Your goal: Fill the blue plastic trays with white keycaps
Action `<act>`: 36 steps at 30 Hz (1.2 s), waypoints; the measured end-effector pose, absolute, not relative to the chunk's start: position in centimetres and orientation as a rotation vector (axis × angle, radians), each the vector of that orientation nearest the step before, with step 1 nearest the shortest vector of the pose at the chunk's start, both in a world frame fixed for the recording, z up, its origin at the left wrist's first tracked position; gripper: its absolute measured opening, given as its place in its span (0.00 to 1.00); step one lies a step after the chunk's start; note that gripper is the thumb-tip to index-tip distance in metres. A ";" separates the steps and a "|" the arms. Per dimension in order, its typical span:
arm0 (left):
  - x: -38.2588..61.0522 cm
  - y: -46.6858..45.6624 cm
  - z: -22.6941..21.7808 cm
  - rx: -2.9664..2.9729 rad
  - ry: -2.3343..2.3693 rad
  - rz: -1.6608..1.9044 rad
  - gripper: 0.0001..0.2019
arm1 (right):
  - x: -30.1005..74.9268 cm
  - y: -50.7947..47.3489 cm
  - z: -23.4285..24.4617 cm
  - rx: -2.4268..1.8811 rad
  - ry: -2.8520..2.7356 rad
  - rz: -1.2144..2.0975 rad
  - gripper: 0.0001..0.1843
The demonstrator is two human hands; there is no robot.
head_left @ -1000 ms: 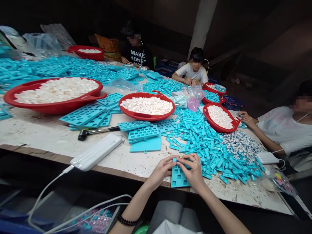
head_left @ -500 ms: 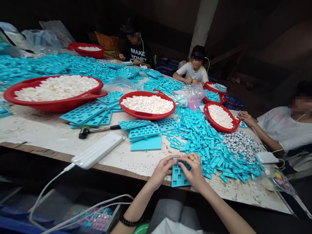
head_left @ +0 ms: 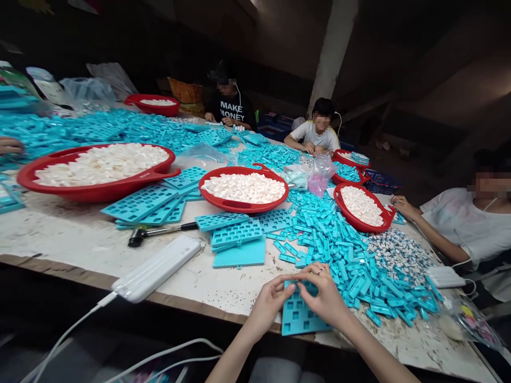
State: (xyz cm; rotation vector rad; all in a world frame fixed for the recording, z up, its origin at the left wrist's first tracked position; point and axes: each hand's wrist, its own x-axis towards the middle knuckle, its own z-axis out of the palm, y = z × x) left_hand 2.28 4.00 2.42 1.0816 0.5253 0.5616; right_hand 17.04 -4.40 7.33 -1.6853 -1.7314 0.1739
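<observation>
A flat turquoise plate with rows of square holes lies at the near table edge, under both hands. My left hand is closed at its far left corner, the thumb over the top face and the fingers curled at the far edge. Just beside it, my right hand, with a ring on one finger, is bent over the plate's upper part. Its thumb and forefinger are drawn together near the left fingertips; whatever lies between them is hidden. A large heap of small turquoise plastic pieces spreads right behind the right hand.
Red baskets of white pieces stand behind, including a middle basket and a right basket. More holed plates, a hammer and a white power bank with a cable lie leftward. Several co-workers sit around the table.
The view has tilted up, so the table things sit lower in the picture. Both hands stay at the plate, with the fingers slightly shifted. A co-worker's hand now shows at the far left.
</observation>
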 end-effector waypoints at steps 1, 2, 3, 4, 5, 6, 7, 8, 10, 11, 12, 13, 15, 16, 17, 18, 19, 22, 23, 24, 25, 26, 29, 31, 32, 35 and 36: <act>2.3 4.0 2.3 1.088 0.536 0.567 0.25 | 17.3 -3.8 7.7 -1.681 -1.718 0.158 0.14; 2.4 4.0 2.0 1.094 0.553 0.564 0.26 | 17.5 -2.9 7.9 -1.691 -1.704 0.140 0.14; 2.4 3.9 1.8 1.100 0.574 0.557 0.27 | 17.8 -1.8 8.1 -1.718 -1.698 0.128 0.13; 2.5 3.9 1.6 1.104 0.590 0.550 0.28 | 18.1 -0.4 8.1 -1.768 -1.705 0.122 0.13; 2.5 3.9 1.4 1.105 0.599 0.544 0.29 | 18.4 1.1 8.1 -1.836 -1.724 0.123 0.13; 2.6 4.0 1.2 1.106 0.601 0.542 0.29 | 18.7 2.8 7.9 -1.907 -1.751 0.125 0.13; 2.6 4.0 1.1 1.112 0.599 0.545 0.29 | 19.0 4.4 7.7 -1.973 -1.782 0.126 0.13; 2.5 4.0 1.0 1.123 0.595 0.551 0.29 | 19.3 6.0 7.5 -2.021 -1.812 0.124 0.14; 2.5 3.9 1.1 1.158 0.587 0.569 0.29 | 19.9 8.5 7.0 -2.057 -1.870 0.123 0.17; 2.4 3.9 1.3 1.176 0.585 0.582 0.29 | 20.2 9.5 6.8 -2.053 -1.900 0.129 0.19; 2.4 3.8 1.4 1.188 0.583 0.592 0.28 | 20.4 10.2 6.6 -2.050 -1.933 0.137 0.20; 2.4 3.8 1.6 1.194 0.578 0.599 0.27 | 20.6 10.8 6.4 -2.047 -1.964 0.146 0.21; 2.5 3.7 1.7 1.181 0.561 0.614 0.25 | 20.9 11.6 6.1 -2.039 -2.007 0.162 0.19; 2.6 3.6 1.8 1.167 0.549 0.625 0.25 | 21.0 11.9 6.1 -2.036 -2.017 0.169 0.17; 2.7 3.6 1.7 1.154 0.538 0.639 0.26 | 21.0 12.2 6.1 -2.034 -2.022 0.174 0.15; 2.8 3.5 1.6 1.143 0.532 0.657 0.27 | 21.0 12.5 6.2 -2.033 -2.020 0.179 0.13; 2.9 3.5 1.5 1.135 0.530 0.671 0.28 | 20.9 12.6 6.4 -2.031 -2.012 0.181 0.11; 2.9 3.5 1.3 1.106 0.518 0.657 0.28 | 20.5 12.2 7.6 -2.000 -1.947 0.171 0.13; 2.8 3.5 1.3 1.096 0.503 0.636 0.27 | 20.3 11.6 8.1 -1.985 -1.923 0.157 0.14; 2.7 3.5 1.4 1.094 0.485 0.615 0.25 | 20.1 10.8 8.5 -1.955 -1.888 0.159 0.15; 2.6 3.5 1.5 1.102 0.473 0.598 0.24 | 20.0 9.6 8.9 -1.901 -1.832 0.199 0.15; 2.4 3.6 1.6 1.115 0.470 0.585 0.23 | 19.8 8.3 9.2 -1.824 -1.754 0.279 0.14; 2.1 3.7 1.8 1.156 0.502 0.578 0.23 | 19.4 3.1 9.1 -1.535 -1.451 0.624 0.12; 2.1 3.7 1.8 1.145 0.516 0.581 0.26 | 19.1 -0.3 8.4 -1.471 -1.337 0.727 0.13; 2.1 3.7 1.8 1.132 0.517 0.578 0.27 | 18.9 -1.8 8.0 -1.485 -1.324 0.708 0.13; 2.4 3.7 1.6 1.075 0.523 0.567 0.32 | 18.2 -4.8 6.5 -1.546 -1.395 0.469 0.12; 2.5 3.7 1.5 1.058 0.532 0.568 0.33 | 18.0 -5.2 6.1 -1.549 -1.433 0.375 0.12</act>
